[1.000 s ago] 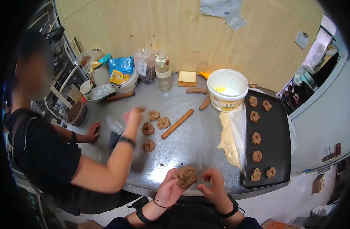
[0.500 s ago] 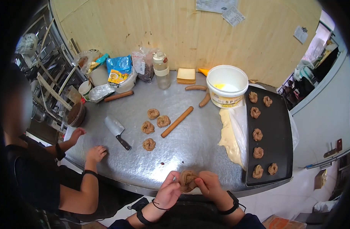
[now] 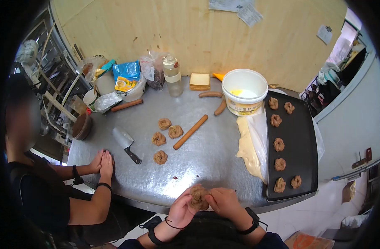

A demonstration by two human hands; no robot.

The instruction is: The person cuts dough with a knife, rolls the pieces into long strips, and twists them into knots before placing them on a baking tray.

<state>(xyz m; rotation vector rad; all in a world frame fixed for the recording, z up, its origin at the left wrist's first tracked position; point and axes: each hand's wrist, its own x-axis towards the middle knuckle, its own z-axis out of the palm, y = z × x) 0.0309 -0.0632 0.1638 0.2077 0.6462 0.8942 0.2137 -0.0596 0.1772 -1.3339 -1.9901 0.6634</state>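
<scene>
A twisted ring of brown dough (image 3: 199, 197) is held at the table's front edge, between my two hands. My left hand (image 3: 183, 209) wraps its fingers round the ring's left side. On the right side, my right hand (image 3: 224, 202) pinches the dough, its fingers curled in. Several more dough twists (image 3: 175, 132) lie left of the wooden rolling pin (image 3: 190, 132). The black tray (image 3: 297, 137) at the right bears two columns of similar twists. A pale sheet of dough (image 3: 248, 151) lies beside the tray, partly under clear plastic.
A co-worker at the left presses both hands (image 3: 103, 162) together on the table. Near them lies a cleaver (image 3: 127, 144). A white bucket (image 3: 244, 92), a bottle (image 3: 172, 76), stacked square slices (image 3: 200, 81) and bags (image 3: 127, 70) stand along the back.
The dough ring has turned in my hands, and my left fingers now sit closer round it. The co-worker's hands, apart before, have come together on the table.
</scene>
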